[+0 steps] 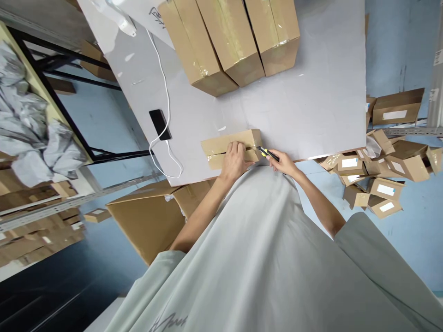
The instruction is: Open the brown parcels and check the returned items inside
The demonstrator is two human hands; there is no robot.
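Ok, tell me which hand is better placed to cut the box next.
Probably the right hand: it holds the cutter, pointed at the right end of the box. The left hand is on the box, with no tool visible.

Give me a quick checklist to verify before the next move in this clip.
1. Small cardboard box supported on the table: ok, it lies near the front edge.
2. Left hand on the box: ok, it rests on top.
3. Utility knife in the right hand: ok, pointing toward the box's right end.
4. Seam tape fully cut: cannot tell; a dark gap shows, but the left hand covers part.
5. Smartphone away from the knife: ok, it lies well to the left.
6. Box contents: cannot tell, hidden inside.
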